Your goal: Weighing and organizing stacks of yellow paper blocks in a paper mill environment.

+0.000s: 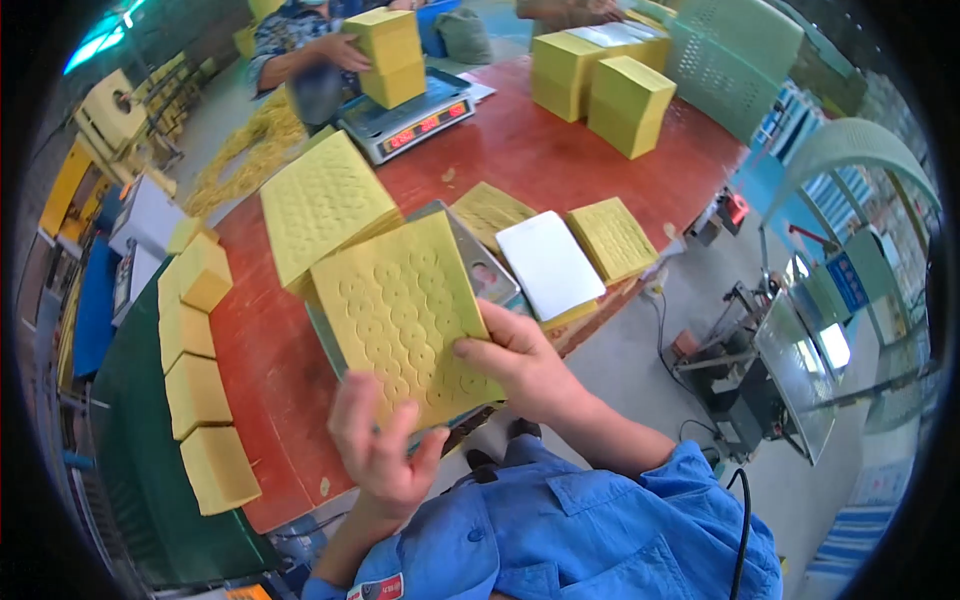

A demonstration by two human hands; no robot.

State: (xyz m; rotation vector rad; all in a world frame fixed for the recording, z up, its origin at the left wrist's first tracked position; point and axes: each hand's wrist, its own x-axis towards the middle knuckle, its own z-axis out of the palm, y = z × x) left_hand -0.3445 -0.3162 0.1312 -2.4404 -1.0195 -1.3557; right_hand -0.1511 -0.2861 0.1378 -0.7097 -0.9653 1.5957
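A sheaf of yellow joss paper [400, 310], stamped with rows of coin-shaped cuts, is tilted up in front of me. My right hand [525, 365] grips its right edge, thumb on top and fingers behind. Just off its lower left corner, my left hand [385, 445] has its fingers spread and slightly blurred, holding nothing. Partly hidden beneath the sheaf is the metal top of a scale [490, 262]. Behind it leans a stack of the same stamped paper [325, 205].
On the red table [270, 400], a white board [550, 265] lies beside a stamped paper stack [612, 238]. Yellow blocks [195, 390] line the left edge. Across the table, a person's hand [345, 52] steadies a block on a digital scale [420, 120]. Taller blocks [630, 105] stand at the far right.
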